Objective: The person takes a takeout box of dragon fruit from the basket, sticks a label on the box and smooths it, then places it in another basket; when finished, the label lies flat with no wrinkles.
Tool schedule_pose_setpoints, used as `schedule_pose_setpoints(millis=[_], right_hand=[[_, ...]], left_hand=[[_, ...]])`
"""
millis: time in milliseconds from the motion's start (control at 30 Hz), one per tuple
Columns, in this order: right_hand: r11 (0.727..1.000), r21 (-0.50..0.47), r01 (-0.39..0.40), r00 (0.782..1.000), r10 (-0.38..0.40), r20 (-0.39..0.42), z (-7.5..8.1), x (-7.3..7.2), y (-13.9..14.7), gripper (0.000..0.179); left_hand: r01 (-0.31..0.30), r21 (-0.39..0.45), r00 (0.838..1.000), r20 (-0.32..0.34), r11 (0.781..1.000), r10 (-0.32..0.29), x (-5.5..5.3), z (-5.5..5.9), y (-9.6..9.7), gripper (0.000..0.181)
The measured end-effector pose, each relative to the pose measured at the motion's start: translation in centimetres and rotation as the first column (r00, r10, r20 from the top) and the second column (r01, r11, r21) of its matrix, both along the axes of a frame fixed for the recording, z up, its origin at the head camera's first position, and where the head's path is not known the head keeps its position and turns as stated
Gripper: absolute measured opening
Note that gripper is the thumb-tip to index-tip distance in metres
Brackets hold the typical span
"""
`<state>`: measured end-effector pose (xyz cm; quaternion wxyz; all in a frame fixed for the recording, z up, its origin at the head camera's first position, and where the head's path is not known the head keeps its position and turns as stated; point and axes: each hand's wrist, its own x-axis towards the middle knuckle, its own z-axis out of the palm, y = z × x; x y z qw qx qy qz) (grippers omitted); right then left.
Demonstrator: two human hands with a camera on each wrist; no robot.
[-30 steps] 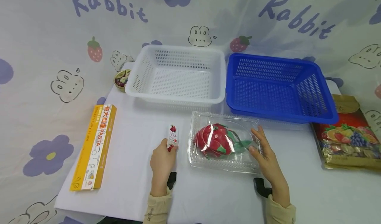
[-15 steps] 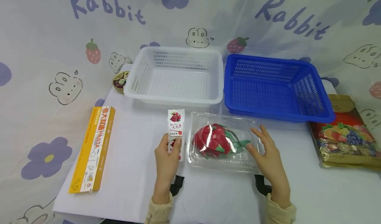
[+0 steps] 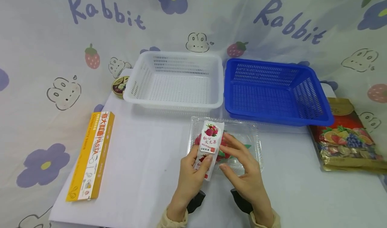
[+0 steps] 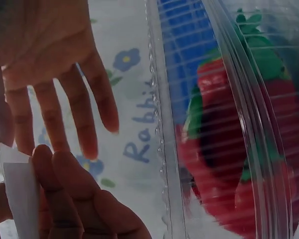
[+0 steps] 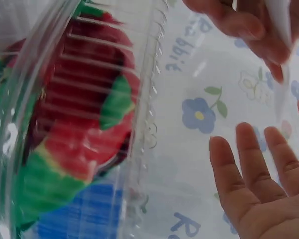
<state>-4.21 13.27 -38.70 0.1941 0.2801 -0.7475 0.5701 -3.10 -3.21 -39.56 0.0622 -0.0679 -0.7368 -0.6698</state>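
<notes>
My left hand point(image 3: 190, 179) pinches a white strip of labels point(image 3: 211, 137) printed with dragon fruit pictures, thumb on its face. The strip stands over the left part of a clear plastic clamshell box point(image 3: 255, 137). Inside the lidded box lies a red and green dragon fruit point(image 4: 219, 144), partly hidden by the strip and hands in the head view. My right hand point(image 3: 246, 174) is in front of the box, its fingers extended point(image 5: 229, 164) and reaching close to the strip's right edge. Whether a fingertip touches the strip I cannot tell.
Behind the box stand a white basket point(image 3: 172, 104) and a blue basket point(image 3: 278, 119), side by side. A yellow pasta box point(image 3: 90, 157) lies at left, a round tin point(image 3: 118, 86) beside the white basket. A red and gold bag point(image 3: 347, 137) lies at right.
My left hand has carried the label strip rightward, from beside the clamshell box to over it. My right hand has left the box's right side and come left toward the strip.
</notes>
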Motion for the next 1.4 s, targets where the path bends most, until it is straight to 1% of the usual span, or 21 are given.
schedule_pose_setpoints(millis=[100, 200, 300, 400, 467, 567, 667, 767, 833, 933, 1000, 1067, 1133, 1200, 1333, 1400], right_hand=[[0.999, 0.041, 0.009, 0.999, -0.011, 0.05, -0.3, 0.2, -0.3, 0.043], [0.998, 0.058, 0.014, 0.997, -0.018, 0.072, -0.6, 0.1, -0.5, 0.051], [0.999, 0.042, 0.003, 0.997, -0.006, 0.073, -0.8, 0.0, -0.5, 0.051], [1.0, 0.023, 0.003, 0.997, -0.005, 0.071, -0.9, -0.1, -0.6, 0.049], [1.0, 0.006, 0.006, 0.997, -0.007, 0.074, -1.0, -0.2, -0.6, 0.047], [0.999, -0.033, 0.003, 0.998, -0.001, 0.061, -1.2, -0.3, -0.5, 0.042], [0.997, -0.074, 0.003, 1.0, -0.001, 0.022, -1.3, -0.4, -0.4, 0.03], [0.992, -0.115, 0.043, 0.999, -0.045, -0.016, -1.3, -0.6, -0.3, 0.019], [0.984, -0.164, 0.074, 0.997, -0.079, -0.022, -1.3, -0.7, -0.1, 0.014], [0.962, -0.257, 0.095, 0.994, -0.103, -0.019, -1.2, -0.9, 0.3, 0.012], [0.938, -0.335, 0.091, 0.995, -0.102, -0.016, -1.0, -1.1, 0.4, 0.012], [0.915, -0.392, 0.09, 0.994, -0.105, -0.018, -0.9, -1.1, 0.6, 0.013], [0.891, -0.448, 0.077, 0.995, -0.097, -0.022, -0.8, -1.1, 0.6, 0.014], [0.876, -0.48, 0.053, 0.997, -0.074, -0.023, -0.7, -1.1, 0.7, 0.015], [0.87, -0.493, 0.023, 0.999, -0.034, -0.014, -0.6, -0.9, 0.6, 0.016], [0.878, -0.475, 0.054, 0.998, -0.056, 0.009, -0.6, -0.7, 0.5, 0.016]], left_hand=[[0.053, -0.016, 0.997, -0.047, 0.998, -0.053, 0.1, -0.1, 0.2, 0.017], [0.088, -0.024, 0.991, -0.098, 0.996, -0.09, 0.0, -0.3, 0.2, 0.016], [0.13, -0.025, 0.981, -0.142, 0.991, -0.132, -0.2, -0.4, 0.1, 0.017], [0.152, -0.054, 0.973, -0.166, 0.987, -0.159, -0.3, -0.6, 0.1, 0.019], [0.155, -0.089, 0.968, -0.188, 0.984, -0.169, -0.4, -0.6, 0.1, 0.019], [0.142, -0.147, 0.958, -0.229, 0.979, -0.174, -0.5, -0.8, 0.1, 0.018], [0.116, -0.215, 0.943, -0.282, 0.97, -0.175, -0.5, -1.1, 0.1, 0.017], [0.088, -0.294, 0.936, -0.302, 0.952, -0.18, -0.5, -1.2, 0.0, 0.019], [0.079, -0.335, 0.942, -0.283, 0.939, -0.18, -0.4, -1.1, -0.2, 0.024], [0.086, -0.347, 0.954, -0.242, 0.934, -0.178, -0.3, -0.9, -0.6, 0.034], [0.087, -0.333, 0.963, -0.215, 0.939, -0.166, -0.3, -0.7, -1.0, 0.038], [0.082, -0.314, 0.97, -0.193, 0.946, -0.149, -0.4, -0.6, -1.3, 0.039], [0.063, -0.313, 0.976, -0.179, 0.948, -0.124, -0.4, -0.5, -1.6, 0.039], [0.039, -0.313, 0.982, -0.163, 0.949, -0.094, -0.4, -0.5, -1.9, 0.038], [-0.027, -0.303, 0.989, -0.144, 0.953, -0.018, -0.5, -0.6, -2.5, 0.036], [-0.076, -0.29, 0.991, -0.126, 0.954, 0.04, -0.5, -0.7, -3.0, 0.036]])
